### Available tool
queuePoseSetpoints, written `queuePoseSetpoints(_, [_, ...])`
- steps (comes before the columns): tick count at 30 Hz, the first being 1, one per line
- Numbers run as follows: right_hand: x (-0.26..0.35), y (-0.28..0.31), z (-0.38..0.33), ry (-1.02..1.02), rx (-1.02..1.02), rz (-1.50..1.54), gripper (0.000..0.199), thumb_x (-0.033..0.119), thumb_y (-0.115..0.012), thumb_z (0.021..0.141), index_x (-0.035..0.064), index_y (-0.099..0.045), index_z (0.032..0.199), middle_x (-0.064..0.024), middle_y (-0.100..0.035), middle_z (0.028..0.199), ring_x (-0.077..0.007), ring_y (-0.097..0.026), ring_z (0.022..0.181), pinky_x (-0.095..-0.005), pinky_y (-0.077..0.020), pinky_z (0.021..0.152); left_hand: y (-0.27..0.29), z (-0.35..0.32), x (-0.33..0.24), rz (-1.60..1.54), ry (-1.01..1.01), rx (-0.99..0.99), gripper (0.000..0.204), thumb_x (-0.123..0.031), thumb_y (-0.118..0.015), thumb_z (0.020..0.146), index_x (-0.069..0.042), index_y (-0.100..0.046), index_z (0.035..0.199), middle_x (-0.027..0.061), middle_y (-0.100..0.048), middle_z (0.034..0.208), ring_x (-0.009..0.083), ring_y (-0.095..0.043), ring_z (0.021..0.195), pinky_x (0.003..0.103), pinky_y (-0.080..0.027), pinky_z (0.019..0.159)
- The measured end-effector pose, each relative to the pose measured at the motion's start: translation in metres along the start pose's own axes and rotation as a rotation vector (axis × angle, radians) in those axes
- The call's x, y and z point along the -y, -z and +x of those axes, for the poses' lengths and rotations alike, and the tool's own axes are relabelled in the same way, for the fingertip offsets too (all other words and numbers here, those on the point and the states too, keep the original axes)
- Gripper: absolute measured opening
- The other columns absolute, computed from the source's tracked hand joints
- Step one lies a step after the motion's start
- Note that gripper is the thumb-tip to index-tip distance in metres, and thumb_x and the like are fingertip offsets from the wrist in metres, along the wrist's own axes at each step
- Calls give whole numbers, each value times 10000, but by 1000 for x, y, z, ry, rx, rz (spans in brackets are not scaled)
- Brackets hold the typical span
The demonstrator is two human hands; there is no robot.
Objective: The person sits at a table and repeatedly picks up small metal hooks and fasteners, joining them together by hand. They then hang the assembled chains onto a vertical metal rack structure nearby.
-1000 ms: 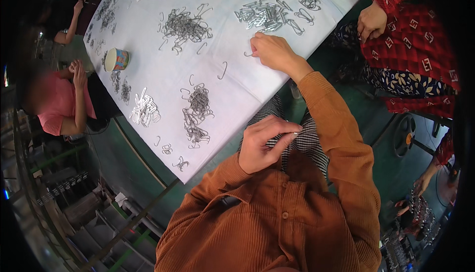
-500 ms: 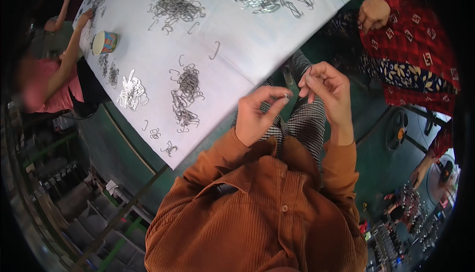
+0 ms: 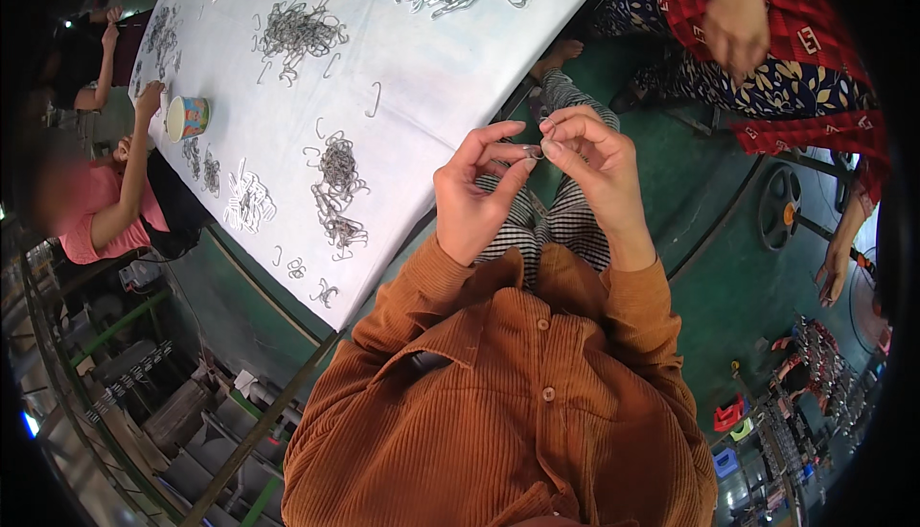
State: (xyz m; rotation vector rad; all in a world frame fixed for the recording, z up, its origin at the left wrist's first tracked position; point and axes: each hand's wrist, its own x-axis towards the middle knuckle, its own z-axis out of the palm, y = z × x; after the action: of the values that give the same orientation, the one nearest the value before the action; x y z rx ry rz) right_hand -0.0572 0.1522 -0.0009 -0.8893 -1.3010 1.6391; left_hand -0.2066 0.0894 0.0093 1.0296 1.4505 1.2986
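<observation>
Your rust corduroy shirt (image 3: 508, 412) fills the near field, ribbed, buttoned, its lower part cut off by the frame edge. Above it, your left hand (image 3: 476, 196) and right hand (image 3: 592, 177) meet over your striped trousers (image 3: 546, 225), fingertips pinched together on a small metal piece (image 3: 535, 151); it is mostly hidden by the fingers, so its shape is hard to read. Just beyond, off your left hand, the white table (image 3: 431, 57) carries tangled heaps of thin grey wire hooks (image 3: 337, 171) and a single loose hook (image 3: 375, 99). Farther left stands a paper cup (image 3: 186, 117). At far right sits a person in red patterned cloth (image 3: 767, 19), partly cropped.
</observation>
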Motion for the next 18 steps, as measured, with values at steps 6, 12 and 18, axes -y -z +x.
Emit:
queuePoseSetpoints(6, [2, -3, -2, 84, -6, 38, 55, -42, -625, 852, -21, -611, 901, -87, -604, 978, -125, -609, 908, -239, -502, 800, -6, -2, 1, 116, -76, 15, 355, 63, -671, 795, 7, -597, 1138, 66, -687, 868, 99, -646, 807, 225, -507, 707])
queuePoseSetpoints(12, [-4, -6, -9, 70, 23, 153, 52, -43, -589, 886, -26, -579, 933, -90, -612, 973, -140, -621, 942, -267, -508, 852, -5, -5, 1, 179, -84, 25, 360, 59, -670, 798, 8, -596, 1146, 73, -689, 878, 107, -647, 820, 232, -508, 719])
queuePoseSetpoints(18, [-6, -2, -10, 15, 30, 208, 50, -45, -587, 885, -25, -590, 931, -86, -610, 989, -141, -614, 957, -268, -504, 861, -8, -9, -1, 182, -106, -29, 348, 64, -666, 795, 2, -605, 1131, 69, -692, 883, 108, -645, 813, 234, -506, 719])
